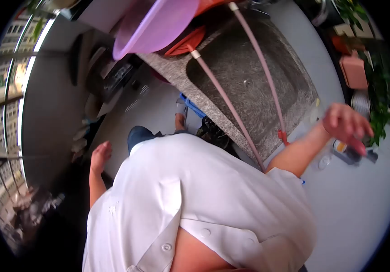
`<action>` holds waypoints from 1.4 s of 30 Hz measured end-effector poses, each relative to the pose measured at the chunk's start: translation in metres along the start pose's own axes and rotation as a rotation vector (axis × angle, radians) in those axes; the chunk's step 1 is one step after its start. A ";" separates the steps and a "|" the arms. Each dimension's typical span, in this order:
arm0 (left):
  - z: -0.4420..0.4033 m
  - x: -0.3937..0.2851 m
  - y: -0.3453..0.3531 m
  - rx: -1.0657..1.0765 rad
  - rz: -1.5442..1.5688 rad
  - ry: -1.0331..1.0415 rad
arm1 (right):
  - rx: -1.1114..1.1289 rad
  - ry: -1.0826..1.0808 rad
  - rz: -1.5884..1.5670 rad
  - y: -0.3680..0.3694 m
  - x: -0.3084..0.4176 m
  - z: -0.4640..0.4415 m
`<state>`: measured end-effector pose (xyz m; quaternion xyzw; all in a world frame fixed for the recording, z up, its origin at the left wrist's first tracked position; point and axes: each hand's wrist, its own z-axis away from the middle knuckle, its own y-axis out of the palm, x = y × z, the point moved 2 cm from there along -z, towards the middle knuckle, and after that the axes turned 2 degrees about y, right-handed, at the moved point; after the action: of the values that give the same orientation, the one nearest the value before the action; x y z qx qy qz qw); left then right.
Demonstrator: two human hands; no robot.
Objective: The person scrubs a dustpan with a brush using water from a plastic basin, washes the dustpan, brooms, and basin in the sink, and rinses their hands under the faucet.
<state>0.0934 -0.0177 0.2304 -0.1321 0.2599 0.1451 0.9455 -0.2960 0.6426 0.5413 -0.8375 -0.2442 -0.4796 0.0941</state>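
Observation:
On the right, my right hand (348, 129) is raised with its fingers apart and slightly bent, holding nothing. It is nearest the corner of the stone sink (294, 97) and the small items on the grey surface. My left hand (101, 155) hangs beside my body on the left, its fingers curled in, with nothing visible in it. Two pink broom-like handles, one (224, 97) nearer me and another (263, 59) farther off, lie across the sink. A red plastic piece (283, 136) sits at the end of the farther handle.
A purple basin (161, 27) tilts over the sink's upper left, above an orange-red object (188, 41). Potted leaves (381, 122), a pink container (353, 72) and a clear cup (324, 161) are at the right. A barred window (6, 104) is at far left; a blue item (193, 106) lies below the sink.

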 end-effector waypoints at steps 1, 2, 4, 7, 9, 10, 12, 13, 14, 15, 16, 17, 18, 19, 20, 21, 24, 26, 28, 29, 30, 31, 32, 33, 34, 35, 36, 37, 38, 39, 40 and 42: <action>0.008 0.005 0.002 -0.128 0.154 -0.038 | -0.118 0.075 0.354 -0.006 -0.019 0.007; -0.020 0.052 -0.029 -0.176 0.091 -0.049 | -0.228 0.145 0.690 -0.012 -0.049 0.020; -0.005 0.086 -0.042 -0.378 -0.677 -0.069 | -0.403 0.250 1.324 -0.012 -0.133 0.033; 0.017 0.153 -0.023 -0.396 -0.587 -0.314 | -0.363 0.482 -0.019 0.074 -0.150 0.034; 0.051 0.139 0.019 -0.355 -0.563 -0.491 | 0.057 0.810 0.255 0.125 -0.176 0.050; 0.064 0.152 0.034 -0.385 -0.531 -0.466 | 0.272 0.930 0.411 0.155 -0.192 0.055; 0.052 0.232 0.041 -0.318 -0.577 -0.465 | 0.468 0.899 0.496 0.213 -0.194 0.054; 0.052 0.253 0.047 -0.300 -0.562 -0.511 | 0.480 0.962 0.409 0.231 -0.201 0.060; 0.058 0.269 0.054 -0.278 -0.551 -0.556 | 0.526 0.972 0.382 0.243 -0.205 0.061; 0.065 0.280 0.058 -0.306 -0.498 -0.537 | 0.525 1.008 0.368 0.255 -0.215 0.067; 0.069 0.287 0.064 -0.341 -0.452 -0.513 | 0.516 1.039 0.352 0.259 -0.230 0.071; 0.078 0.295 0.066 -0.368 -0.413 -0.492 | 0.537 1.040 0.360 0.267 -0.244 0.074; 0.088 0.305 0.068 -0.377 -0.367 -0.503 | 0.550 1.048 0.374 0.275 -0.256 0.075; 0.096 0.313 0.069 -0.385 -0.321 -0.510 | 0.605 1.010 0.496 0.286 -0.263 0.077; 0.103 0.322 0.070 -0.393 -0.278 -0.511 | 0.715 0.990 0.790 0.292 -0.265 0.072; 0.108 0.334 0.070 -0.357 -0.253 -0.540 | 0.819 0.905 1.065 0.296 -0.268 0.073; 0.120 0.381 0.062 -0.262 -0.093 -0.611 | 0.920 0.912 1.547 0.295 -0.271 0.084; 0.120 0.424 0.059 -0.217 0.147 -0.661 | 0.868 0.933 1.709 0.291 -0.283 0.099; 0.115 0.447 0.046 -0.194 0.136 -0.518 | 0.740 0.873 1.838 0.276 -0.297 0.121; 0.111 0.453 0.034 -0.170 0.096 -0.478 | 0.679 0.857 1.821 0.284 -0.296 0.122; 0.105 0.459 0.023 -0.131 0.088 -0.479 | 0.619 0.841 1.809 0.293 -0.294 0.122; 0.099 0.465 0.014 -0.092 0.081 -0.479 | 0.627 0.869 1.848 0.288 -0.303 0.125; 0.093 0.471 0.005 -0.053 0.073 -0.479 | 0.647 0.889 1.883 0.279 -0.313 0.125; 0.091 0.473 -0.003 -0.056 0.089 -0.468 | 0.675 0.907 1.929 0.274 -0.318 0.123; 0.087 0.477 -0.011 -0.067 0.108 -0.461 | 0.707 0.919 1.967 0.272 -0.325 0.121; 0.076 0.515 -0.005 -0.097 0.297 -0.506 | 0.746 0.928 1.998 0.271 -0.332 0.120; 0.079 0.509 -0.013 -0.065 0.287 -0.516 | 0.777 0.914 1.992 0.259 -0.339 0.121; 0.078 0.513 -0.017 0.000 0.276 -0.560 | 0.793 0.927 2.007 0.255 -0.341 0.120; 0.080 0.517 -0.020 0.060 0.267 -0.601 | 0.809 0.938 2.017 0.255 -0.344 0.120; 0.086 0.510 -0.025 0.072 0.231 -0.619 | 0.817 0.968 2.026 0.255 -0.346 0.119; 0.090 0.502 -0.030 0.086 0.196 -0.634 | 0.831 0.952 2.048 0.257 -0.348 0.119; 0.098 0.492 -0.035 0.086 0.170 -0.652 | 0.852 0.916 2.091 0.252 -0.352 0.122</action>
<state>0.5550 0.0831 0.0574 -0.0165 -0.0400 0.2470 0.9681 -0.2259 0.3607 0.1981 -0.2858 0.4662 -0.3050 0.7798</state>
